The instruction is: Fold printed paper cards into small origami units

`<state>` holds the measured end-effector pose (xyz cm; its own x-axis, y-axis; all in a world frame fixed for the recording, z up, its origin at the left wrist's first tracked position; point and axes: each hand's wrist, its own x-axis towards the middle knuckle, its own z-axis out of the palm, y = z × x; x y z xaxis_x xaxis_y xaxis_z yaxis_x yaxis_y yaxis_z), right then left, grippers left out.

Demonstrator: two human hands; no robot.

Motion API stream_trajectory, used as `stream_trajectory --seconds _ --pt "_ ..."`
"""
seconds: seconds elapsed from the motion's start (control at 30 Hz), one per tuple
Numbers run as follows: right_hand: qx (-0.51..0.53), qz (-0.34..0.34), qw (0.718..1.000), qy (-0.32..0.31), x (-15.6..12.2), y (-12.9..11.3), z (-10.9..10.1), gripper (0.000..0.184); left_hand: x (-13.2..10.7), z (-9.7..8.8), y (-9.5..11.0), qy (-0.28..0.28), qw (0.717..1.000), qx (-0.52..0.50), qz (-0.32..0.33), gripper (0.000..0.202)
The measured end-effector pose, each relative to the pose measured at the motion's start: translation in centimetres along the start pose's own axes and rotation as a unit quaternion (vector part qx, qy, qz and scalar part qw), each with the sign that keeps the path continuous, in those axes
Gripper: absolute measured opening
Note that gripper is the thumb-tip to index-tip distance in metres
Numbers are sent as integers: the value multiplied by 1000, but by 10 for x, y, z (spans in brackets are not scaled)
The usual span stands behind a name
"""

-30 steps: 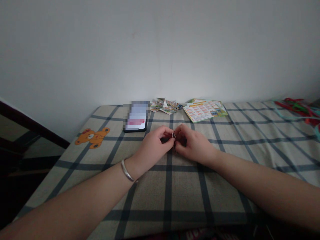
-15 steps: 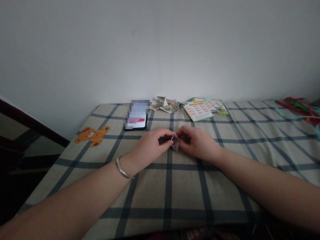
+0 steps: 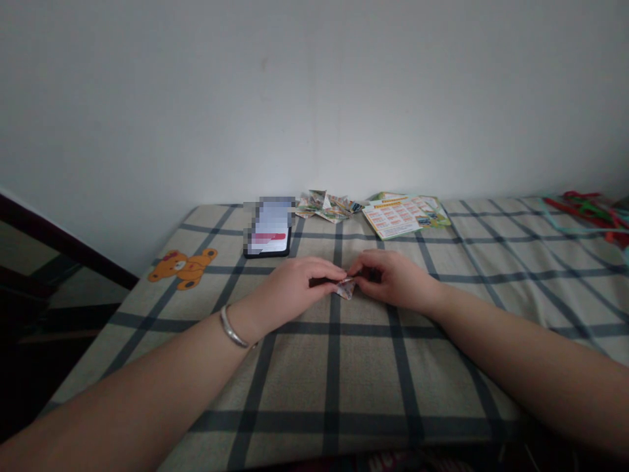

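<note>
Between my two hands, just above or on the checked cloth, is a small folded piece of printed paper [image 3: 346, 290], with a pointed lower corner. My left hand [image 3: 307, 278], with a silver bangle at the wrist, pinches its left side between thumb and fingers. On the other side my right hand [image 3: 390, 278] grips the paper's right edge with thumb and forefinger. The fingertips cover the paper's upper part. Beyond the hands lie several folded paper pieces [image 3: 331, 208] and, to their right, a stack of printed paper sheets [image 3: 393, 218].
A phone [image 3: 270, 229] with a lit, partly blurred screen rests left of the folded pieces. An orange bear picture [image 3: 183, 269] is on the checked tablecloth [image 3: 289, 387] at left. Red and green strips [image 3: 590, 208] lie at far right. A wall [image 3: 314, 98] rises behind.
The folded paper has tipped lower and flatter between my fingers. My left fingers have straightened and moved over its top edge; my right hand has barely shifted.
</note>
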<state>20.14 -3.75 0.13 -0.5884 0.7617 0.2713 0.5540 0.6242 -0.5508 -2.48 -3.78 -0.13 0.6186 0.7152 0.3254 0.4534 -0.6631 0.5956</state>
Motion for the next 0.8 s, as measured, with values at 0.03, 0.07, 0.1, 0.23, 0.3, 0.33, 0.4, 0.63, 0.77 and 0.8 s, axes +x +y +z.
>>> stream_trajectory --seconds 0.03,0.07,0.1,0.23,0.3,0.33,0.4,0.63,0.77,0.8 --pt "2 -4 1000 -4 0 1 0 14 0 0 0 -2 1000 7 7 19" --pt "6 -7 1000 -8 0 2 0 14 -1 0 0 -4 1000 16 15 19" --pt "10 -9 1000 -14 0 3 0 14 -1 -1 0 -6 999 25 23 19" --pt "15 -6 1000 -26 0 4 -1 14 -2 -2 0 -13 997 52 47 19" --pt "11 -5 1000 -28 0 4 -1 15 -3 -3 0 -17 996 62 57 20" --pt "8 -4 1000 -28 0 3 -2 15 -3 -3 0 -21 995 68 63 20" --pt "8 -4 1000 -27 -1 2 -3 14 -2 -4 1 -31 993 82 76 20" --pt "14 -25 999 -46 1 0 -4 9 -3 -3 10 -57 978 177 93 20" --pt "-8 6 999 -39 1 -2 0 10 -4 -2 9 -51 978 178 96 20" --pt "-18 12 999 -37 1 -2 0 13 -4 -2 8 -50 979 172 97 20"
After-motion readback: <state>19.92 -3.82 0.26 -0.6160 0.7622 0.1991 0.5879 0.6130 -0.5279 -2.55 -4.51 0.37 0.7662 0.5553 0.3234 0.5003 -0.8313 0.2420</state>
